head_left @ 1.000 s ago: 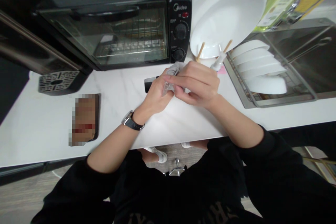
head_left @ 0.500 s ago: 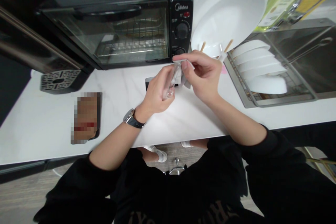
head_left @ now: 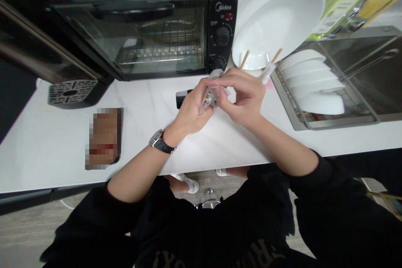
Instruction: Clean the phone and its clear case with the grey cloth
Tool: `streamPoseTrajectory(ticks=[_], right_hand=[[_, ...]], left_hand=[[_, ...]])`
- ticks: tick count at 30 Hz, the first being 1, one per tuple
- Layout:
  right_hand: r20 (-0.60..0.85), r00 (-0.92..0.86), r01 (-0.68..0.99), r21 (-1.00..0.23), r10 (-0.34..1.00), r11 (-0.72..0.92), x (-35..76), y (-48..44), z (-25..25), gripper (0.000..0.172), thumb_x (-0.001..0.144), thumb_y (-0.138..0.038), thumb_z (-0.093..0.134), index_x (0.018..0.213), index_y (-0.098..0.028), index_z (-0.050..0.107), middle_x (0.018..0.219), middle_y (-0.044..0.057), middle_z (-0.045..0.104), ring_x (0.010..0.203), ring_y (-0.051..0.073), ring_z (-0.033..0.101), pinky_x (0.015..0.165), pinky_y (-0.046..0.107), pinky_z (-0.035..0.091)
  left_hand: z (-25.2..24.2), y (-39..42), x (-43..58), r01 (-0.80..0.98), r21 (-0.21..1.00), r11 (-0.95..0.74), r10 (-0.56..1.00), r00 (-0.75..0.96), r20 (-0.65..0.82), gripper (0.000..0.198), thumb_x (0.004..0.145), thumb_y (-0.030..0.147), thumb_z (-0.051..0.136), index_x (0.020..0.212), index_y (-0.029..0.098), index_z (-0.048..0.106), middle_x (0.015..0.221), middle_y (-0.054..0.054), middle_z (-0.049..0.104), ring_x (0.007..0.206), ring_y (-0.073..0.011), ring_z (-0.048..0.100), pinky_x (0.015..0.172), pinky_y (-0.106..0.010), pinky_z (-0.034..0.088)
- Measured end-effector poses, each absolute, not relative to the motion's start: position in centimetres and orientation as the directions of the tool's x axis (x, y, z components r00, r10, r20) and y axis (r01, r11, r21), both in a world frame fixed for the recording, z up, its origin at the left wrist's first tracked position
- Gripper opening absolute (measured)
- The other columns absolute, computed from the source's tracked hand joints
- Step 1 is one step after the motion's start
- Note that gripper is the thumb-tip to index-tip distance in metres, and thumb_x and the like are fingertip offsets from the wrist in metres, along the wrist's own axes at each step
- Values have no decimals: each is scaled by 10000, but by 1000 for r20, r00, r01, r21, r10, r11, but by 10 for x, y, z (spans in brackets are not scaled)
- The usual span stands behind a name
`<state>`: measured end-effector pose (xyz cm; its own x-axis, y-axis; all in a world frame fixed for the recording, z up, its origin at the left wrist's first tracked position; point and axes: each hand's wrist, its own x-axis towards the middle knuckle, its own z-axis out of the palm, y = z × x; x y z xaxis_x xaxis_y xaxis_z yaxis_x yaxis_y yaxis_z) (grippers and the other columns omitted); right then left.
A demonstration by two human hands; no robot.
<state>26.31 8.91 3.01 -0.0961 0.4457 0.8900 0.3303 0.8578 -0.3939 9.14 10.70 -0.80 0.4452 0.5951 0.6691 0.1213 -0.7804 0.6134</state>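
A small packet of crumpled, see-through plastic [head_left: 207, 99] with dark marks is held between both hands above the counter; its contents cannot be made out. My left hand [head_left: 195, 106], with a watch [head_left: 161, 141] on its wrist, is closed around the packet's left side. The thumb and fingers of my right hand [head_left: 243, 96] pinch its upper right edge, partly hiding it. Behind my left hand, a flat black and grey object [head_left: 182, 98] lies on the white counter [head_left: 138, 134], mostly covered from view.
A black toaster oven [head_left: 222, 35] stands behind the hands. Large white plates [head_left: 279, 25] lean to its right, with wooden sticks [head_left: 244, 59] in front. White bowls [head_left: 314, 75] sit in a rack by the sink [head_left: 377, 63]. A phone-like, blurred-out object [head_left: 103, 139] lies left.
Both hands have drawn closer together around the plastic packet, and my right fingers have shifted their pinch over its top. The whole view has shifted slightly.
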Motion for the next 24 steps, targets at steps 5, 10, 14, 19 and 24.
streamPoseTrajectory(ticks=[5,10,14,19,24], right_hand=[[945,-223,315,-163,240,935,263,89,29,193,1035,-307,623,1153,-282,774,834,-33,741,752,120,723,712,284,611],[917,-336,351,-88,213,932,263,91,22,220,1056,-382,592,1180,-299,754,854,-15,718,816,144,738,789,316,636],[904,-315,329,-181,289,927,259,88,23,243,1074,-371,554,1170,-273,754,822,-10,700,789,140,728,770,313,634],[944,-208,177,-222,257,959,251,81,30,184,1031,-223,619,1136,-260,766,836,-19,733,770,118,715,737,277,612],[945,-176,185,-242,275,952,252,80,32,238,1023,-205,608,1154,-275,794,858,-11,767,768,136,728,737,298,617]], left_hand=[[-9,107,95,117,620,-776,600,441,668,370,1080,562,510,1240,243,608,1184,-96,721,1060,-251,717,919,-425,591],[-12,110,93,87,655,-751,617,447,648,496,1044,647,573,1363,267,570,1244,-63,743,1102,-246,738,962,-428,593],[-13,110,92,55,695,-717,640,446,626,586,1016,682,594,1425,266,541,1342,-84,719,1218,-265,721,1052,-444,586],[-9,107,93,28,732,-681,667,437,603,575,973,705,645,1353,276,593,1446,-135,694,1354,-327,675,1188,-524,526],[-10,107,92,43,708,-705,654,425,626,557,995,715,594,1345,282,593,1334,-125,722,1307,-327,683,1142,-542,539]])
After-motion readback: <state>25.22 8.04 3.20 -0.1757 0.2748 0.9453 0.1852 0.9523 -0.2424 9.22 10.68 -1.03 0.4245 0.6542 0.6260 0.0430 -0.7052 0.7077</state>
